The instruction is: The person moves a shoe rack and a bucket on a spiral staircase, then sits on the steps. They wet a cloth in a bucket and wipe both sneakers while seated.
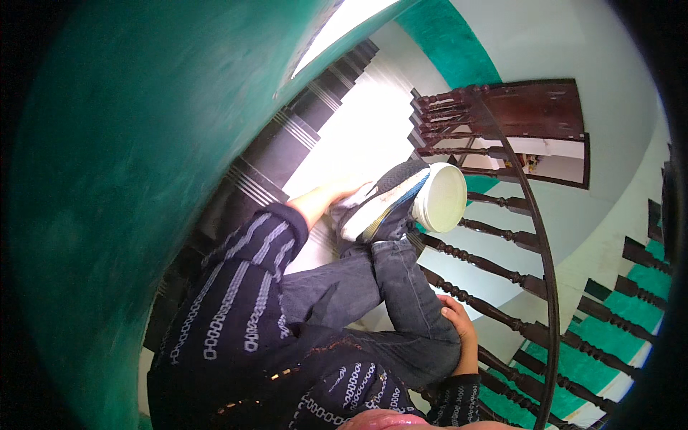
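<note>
My left hand reaches out beside a dark knit sneaker with a white midsole and a blue and yellow edge. Strong glare washes out the fingers, and some are hidden behind the shoe, so I cannot tell whether they grip it. A white plastic bucket stands just to the right of the sneaker, close to the balusters. My right hand rests on my bent right leg in dark grey trousers, holding no object.
Dark stair treads with pale stripes run beside a green wall on my left. A dark wooden balustrade, with turned balusters and a curved handrail, borders my right. Beyond it are a brown door and another flight.
</note>
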Demonstrator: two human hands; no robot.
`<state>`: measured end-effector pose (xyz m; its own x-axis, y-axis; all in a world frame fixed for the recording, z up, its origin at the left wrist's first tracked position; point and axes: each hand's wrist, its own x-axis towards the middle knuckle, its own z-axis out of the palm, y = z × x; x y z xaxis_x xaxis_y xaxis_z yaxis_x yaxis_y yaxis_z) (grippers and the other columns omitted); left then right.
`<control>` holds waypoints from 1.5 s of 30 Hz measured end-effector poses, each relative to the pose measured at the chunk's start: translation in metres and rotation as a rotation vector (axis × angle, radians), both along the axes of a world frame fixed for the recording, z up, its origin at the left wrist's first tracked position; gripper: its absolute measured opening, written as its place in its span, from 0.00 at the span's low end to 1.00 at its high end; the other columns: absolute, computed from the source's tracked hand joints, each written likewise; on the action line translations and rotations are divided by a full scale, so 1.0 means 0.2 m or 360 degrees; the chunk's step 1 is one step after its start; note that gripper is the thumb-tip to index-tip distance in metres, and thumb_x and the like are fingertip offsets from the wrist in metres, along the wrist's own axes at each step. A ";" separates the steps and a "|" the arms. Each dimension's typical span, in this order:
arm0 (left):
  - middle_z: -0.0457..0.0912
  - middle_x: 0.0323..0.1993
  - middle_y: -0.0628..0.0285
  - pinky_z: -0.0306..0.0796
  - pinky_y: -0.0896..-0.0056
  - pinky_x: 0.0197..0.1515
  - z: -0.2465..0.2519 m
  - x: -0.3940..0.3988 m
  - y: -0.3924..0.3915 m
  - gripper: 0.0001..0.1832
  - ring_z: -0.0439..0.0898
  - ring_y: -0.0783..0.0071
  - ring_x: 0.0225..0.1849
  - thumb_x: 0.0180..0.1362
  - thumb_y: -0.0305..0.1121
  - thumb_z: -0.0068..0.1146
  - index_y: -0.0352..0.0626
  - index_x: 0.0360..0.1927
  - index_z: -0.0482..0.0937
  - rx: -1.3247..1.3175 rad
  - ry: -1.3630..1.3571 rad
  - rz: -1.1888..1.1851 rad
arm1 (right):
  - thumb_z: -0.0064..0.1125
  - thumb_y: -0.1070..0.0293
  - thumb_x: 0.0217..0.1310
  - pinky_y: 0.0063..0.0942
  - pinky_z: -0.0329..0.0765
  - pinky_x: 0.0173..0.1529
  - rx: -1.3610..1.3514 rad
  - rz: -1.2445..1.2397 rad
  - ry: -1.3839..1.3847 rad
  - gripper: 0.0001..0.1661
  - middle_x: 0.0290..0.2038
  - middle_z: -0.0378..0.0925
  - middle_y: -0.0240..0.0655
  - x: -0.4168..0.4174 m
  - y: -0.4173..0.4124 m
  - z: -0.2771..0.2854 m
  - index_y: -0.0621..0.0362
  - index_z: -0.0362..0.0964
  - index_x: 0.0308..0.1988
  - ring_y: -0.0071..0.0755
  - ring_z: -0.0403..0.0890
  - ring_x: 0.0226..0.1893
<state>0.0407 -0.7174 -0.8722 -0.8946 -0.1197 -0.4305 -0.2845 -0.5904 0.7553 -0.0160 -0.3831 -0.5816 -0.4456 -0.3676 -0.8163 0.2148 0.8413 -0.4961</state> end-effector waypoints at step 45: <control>0.80 0.36 0.49 0.69 0.65 0.45 0.36 -0.19 -0.02 0.23 0.78 0.60 0.40 0.58 0.49 0.41 0.40 0.40 0.78 -0.0938 0.0220 0.0032 | 0.55 0.54 0.47 0.30 0.67 0.52 0.0060 0.0268 0.0188 0.33 0.45 0.75 0.41 0.02 0.06 0.01 0.65 0.69 0.51 0.35 0.74 0.46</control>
<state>0.0021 -0.7211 -0.7999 -0.9327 -0.3200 -0.1665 -0.1536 -0.0653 0.9860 -0.0121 -0.3719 -0.5794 -0.4738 -0.4154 -0.7765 0.0115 0.8787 -0.4772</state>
